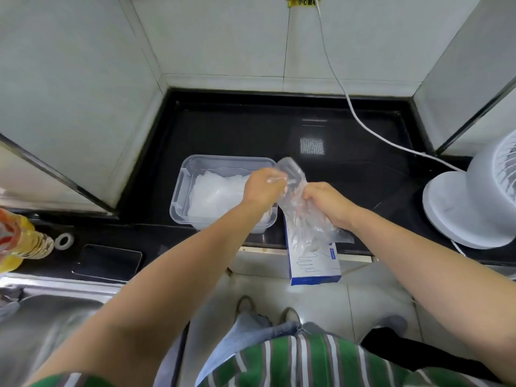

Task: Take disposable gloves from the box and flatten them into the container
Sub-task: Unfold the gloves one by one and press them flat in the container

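A clear disposable glove (298, 208) hangs crumpled between my two hands, above the counter's front edge. My left hand (264, 187) pinches its upper part, over the right side of the container. My right hand (328, 203) grips it lower down on the right. The clear plastic container (178, 191) stands on the black counter and holds a pile of translucent gloves (215, 194). The white and blue glove box (314, 261) lies just right of the container, overhanging the counter edge, partly behind the held glove.
A white fan (472, 202) stands at the right with its cable (346, 96) running up the tiled wall. A dark phone (107, 262), a metal ring (64, 241) and an oil bottle (19, 238) lie at the left, above a steel sink (53, 311).
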Tool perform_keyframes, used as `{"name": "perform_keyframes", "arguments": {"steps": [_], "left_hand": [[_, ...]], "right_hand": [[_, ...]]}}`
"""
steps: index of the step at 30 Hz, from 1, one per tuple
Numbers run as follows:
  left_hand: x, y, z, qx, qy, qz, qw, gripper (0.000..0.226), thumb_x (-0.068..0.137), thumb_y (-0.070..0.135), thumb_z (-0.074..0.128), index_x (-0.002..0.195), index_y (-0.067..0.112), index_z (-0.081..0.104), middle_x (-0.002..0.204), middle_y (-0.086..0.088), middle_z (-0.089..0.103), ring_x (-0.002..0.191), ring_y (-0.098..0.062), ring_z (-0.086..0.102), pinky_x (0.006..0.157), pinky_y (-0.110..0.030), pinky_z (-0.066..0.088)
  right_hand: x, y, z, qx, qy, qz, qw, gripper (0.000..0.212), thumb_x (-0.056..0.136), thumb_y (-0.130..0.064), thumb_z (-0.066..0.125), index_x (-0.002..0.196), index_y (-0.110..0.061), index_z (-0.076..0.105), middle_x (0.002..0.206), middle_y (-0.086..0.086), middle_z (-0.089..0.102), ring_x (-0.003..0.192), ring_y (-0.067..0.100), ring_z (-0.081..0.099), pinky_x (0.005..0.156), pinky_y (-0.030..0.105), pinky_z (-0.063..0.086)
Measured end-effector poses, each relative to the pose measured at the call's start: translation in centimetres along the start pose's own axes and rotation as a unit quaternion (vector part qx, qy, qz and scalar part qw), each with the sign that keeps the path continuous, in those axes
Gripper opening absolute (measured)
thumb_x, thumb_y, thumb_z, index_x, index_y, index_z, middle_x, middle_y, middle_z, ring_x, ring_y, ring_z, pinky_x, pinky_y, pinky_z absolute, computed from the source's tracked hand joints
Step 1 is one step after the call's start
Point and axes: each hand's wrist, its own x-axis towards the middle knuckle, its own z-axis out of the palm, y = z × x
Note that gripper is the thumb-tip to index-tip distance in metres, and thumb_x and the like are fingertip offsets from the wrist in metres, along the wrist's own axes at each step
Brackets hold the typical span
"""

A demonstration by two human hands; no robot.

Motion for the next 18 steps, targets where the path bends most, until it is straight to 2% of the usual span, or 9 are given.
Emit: {"name": "perform_keyframes", "arguments": {"steps": [3,5,6,8,9,11,14,16,18], "left_hand": [[0.5,-0.9,-2.1,0.086,0.027,-0.036,0.995,0.017,0.097,0.023,0.051,0.093,0.012,0.065,0.080,-0.002,0.061,0.078,-0.022,0.060,0.079,-0.031,0.055],[0.7,-1.8,-3.4,0.104,0.048,-0.026,0.993,0.021,0.100,0.025,0.048,0.102,0.013,0.065,0.091,-0.005,0.063,0.075,-0.019,0.060,0.076,-0.028,0.055],[0.9,-2.3,-4.1,0.098,0.057,-0.015,0.993,0.021,0.099,0.025,0.048,0.105,0.014,0.065,0.095,-0.005,0.063,0.071,-0.018,0.059,0.070,-0.025,0.055],[1.1,-3.1,-5.6,0.093,0.069,0.004,0.993,0.022,0.099,0.025,0.047,0.108,0.015,0.064,0.094,-0.004,0.064,0.067,-0.016,0.056,0.056,-0.019,0.047],[1.0,-3.4,-6.0,0.087,0.071,0.008,0.994,0.022,0.099,0.026,0.046,0.108,0.016,0.063,0.092,-0.003,0.063,0.068,-0.014,0.055,0.054,-0.018,0.045],[1.1,-4.1,-7.2,0.077,0.072,0.008,0.994,0.022,0.100,0.028,0.044,0.103,0.018,0.063,0.084,0.000,0.060,0.067,-0.014,0.054,0.052,-0.017,0.042],[1.4,-5.3,-9.0,0.112,0.062,0.008,0.992,0.020,0.095,0.040,0.049,0.099,0.023,0.060,0.079,0.003,0.061,0.071,-0.014,0.060,0.059,-0.021,0.048],[1.8,-5.7,-9.7,0.127,0.046,0.014,0.991,0.023,0.089,0.048,0.058,0.102,0.029,0.054,0.082,0.009,0.060,0.078,-0.012,0.062,0.068,-0.026,0.052],[2.4,-5.8,-9.9,0.124,0.036,0.029,0.991,0.019,0.091,0.044,0.060,0.100,0.028,0.055,0.083,0.006,0.062,0.078,-0.015,0.063,0.066,-0.025,0.053]], "right_hand": [[0.2,-1.2,1.3,-0.011,-0.037,0.016,0.999,0.030,0.095,-0.036,0.045,0.075,-0.015,0.052,0.077,0.000,0.053,0.078,0.018,0.048,0.077,0.037,0.040],[0.6,-1.9,2.3,-0.019,-0.046,-0.015,0.999,0.041,0.097,-0.055,0.044,0.110,-0.018,0.057,0.103,-0.008,0.059,0.096,0.011,0.055,0.091,0.037,0.044],[1.1,-2.2,2.8,-0.038,-0.042,-0.035,0.998,0.045,0.094,-0.057,0.050,0.126,-0.025,0.050,0.113,-0.011,0.057,0.105,0.008,0.055,0.096,0.034,0.044],[2.0,-2.9,4.2,-0.097,-0.044,-0.060,0.993,0.064,0.087,-0.044,0.070,0.139,-0.031,0.035,0.116,-0.008,0.055,0.108,0.008,0.055,0.092,0.027,0.043],[2.5,-3.0,4.7,-0.138,-0.042,-0.071,0.987,0.067,0.085,-0.031,0.075,0.139,-0.028,0.035,0.113,-0.005,0.056,0.103,0.011,0.056,0.087,0.024,0.043],[3.6,-3.4,5.7,-0.183,0.001,-0.086,0.979,0.050,0.085,-0.012,0.070,0.128,-0.021,0.047,0.102,0.003,0.061,0.090,0.015,0.059,0.079,0.025,0.046],[4.7,-4.3,6.7,-0.141,0.046,-0.074,0.986,0.025,0.085,0.001,0.061,0.102,-0.016,0.056,0.075,0.006,0.068,0.062,0.011,0.064,0.070,0.030,0.051],[5.1,-5.0,7.3,-0.159,0.004,-0.057,0.986,0.019,0.086,0.002,0.056,0.096,-0.014,0.058,0.065,0.002,0.068,0.056,0.010,0.063,0.068,0.030,0.051],[5.5,-5.6,7.9,-0.214,-0.064,-0.035,0.974,0.019,0.084,0.000,0.053,0.098,-0.008,0.063,0.060,-0.001,0.069,0.062,0.016,0.063,0.073,0.035,0.052]]}}
